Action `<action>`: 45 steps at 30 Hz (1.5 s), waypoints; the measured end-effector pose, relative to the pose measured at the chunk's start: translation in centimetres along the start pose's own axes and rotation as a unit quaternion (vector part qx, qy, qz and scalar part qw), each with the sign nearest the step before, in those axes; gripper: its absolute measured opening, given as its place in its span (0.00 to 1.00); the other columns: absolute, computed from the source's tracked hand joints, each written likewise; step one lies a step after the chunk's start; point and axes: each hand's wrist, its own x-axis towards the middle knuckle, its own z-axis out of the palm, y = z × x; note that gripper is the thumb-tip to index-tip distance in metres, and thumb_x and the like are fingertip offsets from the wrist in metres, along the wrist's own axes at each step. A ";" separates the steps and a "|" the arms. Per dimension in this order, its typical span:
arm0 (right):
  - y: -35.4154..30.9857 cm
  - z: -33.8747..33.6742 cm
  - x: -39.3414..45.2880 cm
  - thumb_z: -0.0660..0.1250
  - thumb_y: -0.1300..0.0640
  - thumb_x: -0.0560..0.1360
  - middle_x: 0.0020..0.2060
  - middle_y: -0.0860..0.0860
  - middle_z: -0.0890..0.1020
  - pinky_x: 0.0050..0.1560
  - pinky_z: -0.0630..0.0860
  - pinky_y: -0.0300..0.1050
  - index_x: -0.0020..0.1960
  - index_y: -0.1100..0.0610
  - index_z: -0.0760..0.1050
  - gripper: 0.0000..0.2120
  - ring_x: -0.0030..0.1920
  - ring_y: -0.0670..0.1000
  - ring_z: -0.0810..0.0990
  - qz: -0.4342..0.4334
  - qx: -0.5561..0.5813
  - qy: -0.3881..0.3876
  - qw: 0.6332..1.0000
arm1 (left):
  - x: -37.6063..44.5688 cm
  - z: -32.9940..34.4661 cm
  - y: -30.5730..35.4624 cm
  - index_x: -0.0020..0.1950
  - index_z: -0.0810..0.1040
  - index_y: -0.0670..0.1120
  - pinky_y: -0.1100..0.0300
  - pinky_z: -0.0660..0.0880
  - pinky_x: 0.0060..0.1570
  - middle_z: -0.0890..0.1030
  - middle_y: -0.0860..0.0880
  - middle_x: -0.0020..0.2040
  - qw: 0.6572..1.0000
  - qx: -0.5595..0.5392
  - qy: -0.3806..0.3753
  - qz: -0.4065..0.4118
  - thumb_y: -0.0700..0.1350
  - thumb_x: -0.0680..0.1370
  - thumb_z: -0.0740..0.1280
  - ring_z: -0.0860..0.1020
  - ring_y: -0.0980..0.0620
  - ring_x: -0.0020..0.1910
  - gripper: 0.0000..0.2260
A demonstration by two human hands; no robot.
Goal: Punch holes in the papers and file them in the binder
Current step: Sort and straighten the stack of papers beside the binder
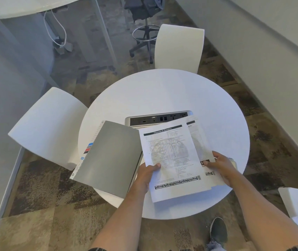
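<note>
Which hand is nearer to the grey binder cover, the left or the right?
Left. The left hand holds the front sheet at its left edge, right beside the grey binder cover. The right hand holds the papers' right side, farther away.

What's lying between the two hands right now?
Head view: the printed top sheet, gripped by left hand, spans the gap to right hand, which holds a second sheet.

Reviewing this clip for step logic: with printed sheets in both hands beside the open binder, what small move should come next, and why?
Probably square the sheets into one stack. The left hand pinches the top sheet, the right hand holds the lower sheets, and they are fanned askew over the round table. The binder lies open; no punch is plainly visible.
</note>
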 end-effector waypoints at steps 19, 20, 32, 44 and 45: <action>-3.4 4.6 -2.4 0.79 0.64 0.63 0.56 0.65 0.86 0.61 0.79 0.70 0.64 0.65 0.79 0.29 0.57 0.69 0.84 -0.051 0.059 -0.141 0.987 | -3.1 -0.4 2.3 0.69 0.72 0.43 0.42 0.81 0.58 0.82 0.41 0.63 0.993 -0.052 -0.007 0.104 0.38 0.65 0.81 0.83 0.40 0.61 0.35; -3.7 4.8 -2.4 0.80 0.64 0.62 0.56 0.64 0.86 0.61 0.79 0.69 0.63 0.65 0.80 0.30 0.57 0.68 0.85 -0.053 0.052 -0.150 0.986 | -3.3 -0.6 2.6 0.69 0.74 0.41 0.41 0.79 0.61 0.82 0.38 0.64 0.992 -0.056 -0.052 0.099 0.38 0.69 0.79 0.82 0.37 0.62 0.30; -7.9 7.9 -3.8 0.82 0.62 0.63 0.54 0.60 0.87 0.59 0.83 0.60 0.58 0.65 0.83 0.24 0.56 0.62 0.86 -0.159 0.030 -0.117 0.980 | -5.4 0.1 6.2 0.55 0.85 0.43 0.41 0.80 0.60 0.87 0.42 0.54 0.983 0.057 -0.019 0.174 0.35 0.66 0.81 0.84 0.39 0.57 0.19; -9.0 7.5 -7.0 0.80 0.69 0.65 0.49 0.50 0.89 0.52 0.85 0.49 0.48 0.48 0.87 0.19 0.53 0.52 0.87 -0.311 0.012 -0.082 0.947 | -7.5 0.6 8.7 0.47 0.86 0.50 0.58 0.81 0.45 0.88 0.54 0.46 0.950 0.150 -0.008 0.274 0.30 0.69 0.78 0.83 0.58 0.44 0.16; -7.7 7.4 -6.4 0.80 0.72 0.65 0.47 0.50 0.89 0.52 0.85 0.50 0.48 0.50 0.87 0.20 0.52 0.52 0.86 -0.282 0.008 -0.071 0.957 | -6.9 0.1 7.5 0.46 0.86 0.50 0.59 0.80 0.43 0.87 0.55 0.43 0.945 0.189 -0.005 0.267 0.30 0.69 0.79 0.83 0.60 0.42 0.15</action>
